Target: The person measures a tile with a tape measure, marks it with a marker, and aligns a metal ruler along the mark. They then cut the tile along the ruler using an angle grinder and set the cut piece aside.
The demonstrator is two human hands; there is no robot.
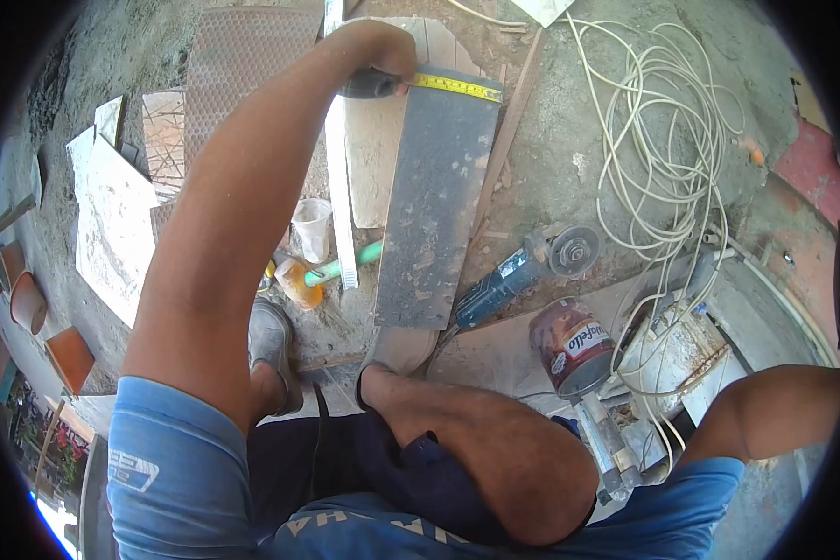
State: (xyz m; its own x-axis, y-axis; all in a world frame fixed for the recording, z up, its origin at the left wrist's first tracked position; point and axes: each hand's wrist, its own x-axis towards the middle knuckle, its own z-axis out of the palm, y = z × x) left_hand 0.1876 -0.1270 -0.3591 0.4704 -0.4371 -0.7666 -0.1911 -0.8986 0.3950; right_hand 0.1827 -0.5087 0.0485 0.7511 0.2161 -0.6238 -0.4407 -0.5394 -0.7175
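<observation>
My left hand (392, 51) is closed around a dark tape measure (371, 84) at the top end of a long dark grey tile (434, 196). Its yellow blade (457, 88) is pulled out across the tile's width and reaches the right edge. The tile leans or lies over a paler board, its lower end by my shoe (403, 350). My right arm (775, 411) stretches out past the right edge, so that hand is out of sight.
A blue angle grinder (499, 285) lies right of the tile, near a Wafello tub (569, 345). White cable (663, 140) is coiled at upper right. A metal straightedge (339, 187), plastic cup (311, 230) and orange container (299, 284) are left; broken tiles (112, 224) lie beyond.
</observation>
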